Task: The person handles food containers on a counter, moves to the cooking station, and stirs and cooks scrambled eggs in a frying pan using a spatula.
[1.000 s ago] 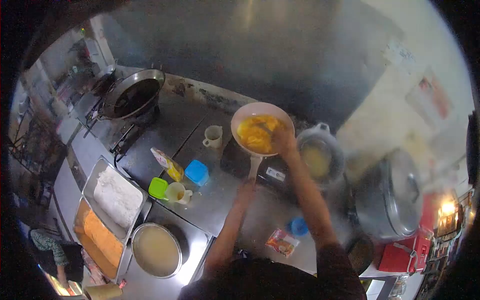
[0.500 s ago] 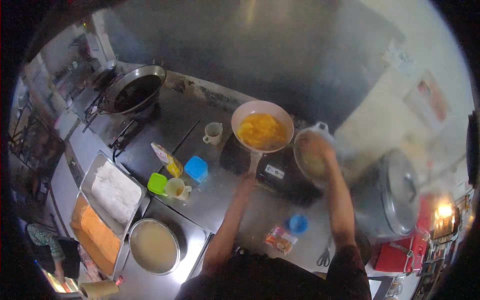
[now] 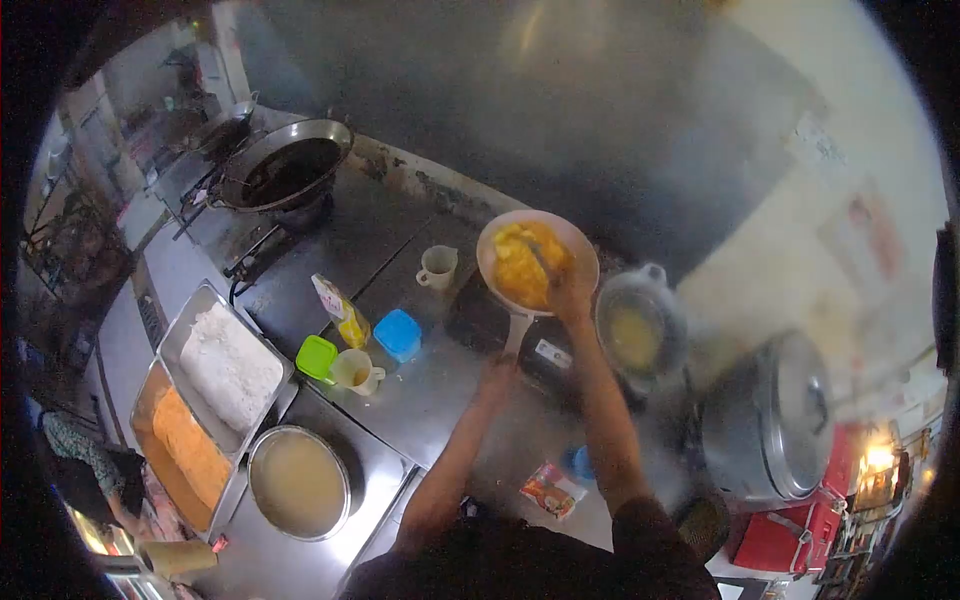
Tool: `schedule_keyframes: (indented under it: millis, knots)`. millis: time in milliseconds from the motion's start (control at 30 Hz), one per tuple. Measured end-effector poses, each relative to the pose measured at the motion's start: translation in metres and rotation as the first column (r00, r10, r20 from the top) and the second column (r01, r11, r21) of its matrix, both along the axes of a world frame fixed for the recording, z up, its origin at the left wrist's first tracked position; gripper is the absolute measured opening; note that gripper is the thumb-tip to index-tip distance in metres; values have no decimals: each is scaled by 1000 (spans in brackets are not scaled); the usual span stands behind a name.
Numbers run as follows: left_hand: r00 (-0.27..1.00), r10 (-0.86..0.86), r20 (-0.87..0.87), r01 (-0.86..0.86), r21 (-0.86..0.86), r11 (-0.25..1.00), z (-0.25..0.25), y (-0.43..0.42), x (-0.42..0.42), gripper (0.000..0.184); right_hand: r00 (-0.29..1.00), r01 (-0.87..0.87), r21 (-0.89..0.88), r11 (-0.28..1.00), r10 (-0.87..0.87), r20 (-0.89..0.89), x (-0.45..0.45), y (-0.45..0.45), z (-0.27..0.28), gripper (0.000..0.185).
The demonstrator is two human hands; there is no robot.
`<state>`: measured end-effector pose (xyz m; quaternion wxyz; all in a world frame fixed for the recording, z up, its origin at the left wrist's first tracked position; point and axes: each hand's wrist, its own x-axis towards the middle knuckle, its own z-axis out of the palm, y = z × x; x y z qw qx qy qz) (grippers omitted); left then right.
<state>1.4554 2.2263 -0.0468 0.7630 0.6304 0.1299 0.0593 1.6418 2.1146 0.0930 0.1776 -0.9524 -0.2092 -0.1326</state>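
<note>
My left hand point(image 3: 499, 376) is wrapped round the handle of a light pink frying pan point(image 3: 581, 245) on a dark stove. Yellow, egg-like food point(image 3: 521, 285) in orange liquid fills the pan's bottom. Over the pan's right side, my right hand point(image 3: 571, 293) is closed on a slim grey utensil point(image 3: 541, 258), whose far end reaches into the food; blur hides whether it is a spoon or a spatula. Just right of the pan stands a round bowl point(image 3: 608, 322) with yellowish contents.
Two measuring cups point(image 3: 437, 267), a yellow pouch point(image 3: 345, 315) and blue point(image 3: 397, 334) and green containers are to the left. Trays of white point(image 3: 230, 365) and orange powder stand beside a batter bowl point(image 3: 346, 500). A large pot point(image 3: 740, 430) is at right; a wok point(image 3: 338, 132) sits far left.
My right hand has moved left from the bowl to the pan, with a utensil now in the food. My left hand still holds the handle. The view has shifted slightly.
</note>
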Motion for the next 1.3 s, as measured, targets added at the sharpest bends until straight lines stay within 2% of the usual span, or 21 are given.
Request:
schedule_keyframes:
  millis: [33,100,133,233,300,433,500,533,600,633,700,733,800,833,867,933,1000,1100,1133,1233,1300]
  knots:
    - [1000,-16,-2,16,186,982,-1,2,-1,37,1000,-5,-27,1000,5,5,10,2,-7,47]
    - [995,-92,31,94,-80,992,28,7,-3,30,998,-28,-79,996,32,50,-4,8,-8,47]
    - [995,-94,30,97,-78,992,38,6,-5,30,995,-52,-117,992,61,74,-21,5,-6,48]
    - [992,75,-105,-41,290,956,39,4,-4,25,994,-101,-225,969,107,18,-66,-14,45,49]
    - [981,-37,-192,71,172,982,26,10,13,25,975,-33,-154,988,-2,-224,-50,-12,57,50]
    - [918,-250,-308,259,-14,966,10,12,10,25,996,-82,-110,991,86,38,-30,-13,6,37]
    - [992,-103,67,85,229,970,21,8,-3,26,994,-87,-186,979,99,54,-50,-14,25,34]
    - [978,-60,199,-1,293,956,19,6,-3,27,998,-38,-36,999,36,-52,-65,-24,40,31]
    - [998,61,-25,-64,-149,987,-5,-9,14,25,985,19,97,995,-2,-172,-58,-28,45,31]
    - [997,60,-37,-65,-152,986,-12,-9,7,25,979,109,81,991,-93,-183,-43,-23,42,30]
    - [995,2,97,-15,124,992,17,1,-3,23,961,217,72,973,-200,-190,-36,-23,25,30]
    - [990,-27,142,-5,216,976,30,3,-6,23,997,70,71,995,-72,36,-39,-19,16,29]
    - [961,-75,-266,33,-160,987,43,5,0,25,959,-81,29,996,70,273,-38,-26,20,28]
    - [964,-72,-255,31,-162,986,38,2,3,25,998,-24,2,1000,24,56,-33,-41,30,27]
    - [1000,16,-21,-18,-71,997,15,-4,0,26,985,26,-37,999,-32,-170,-35,-48,38,26]
    - [971,95,219,-98,4,995,14,-2,-3,28,964,48,-53,997,-60,-259,-72,-37,109,25]
    - [999,23,39,-26,83,996,38,6,-10,29,929,87,-74,994,-107,-355,-91,-31,108,24]
    - [951,-183,-248,189,-2,982,-3,8,16,32,991,-137,2,991,137,-5,-84,-12,27,23]
    - [950,-189,-247,195,0,981,-26,3,21,32,995,-77,51,996,73,69,-82,0,14,23]
    - [992,4,123,-12,64,998,-57,-1,6,33,989,-11,36,999,5,147,-44,-14,13,27]
    - [986,-105,131,48,379,924,-28,9,2,33,984,-7,-34,999,13,179,6,-20,11,29]
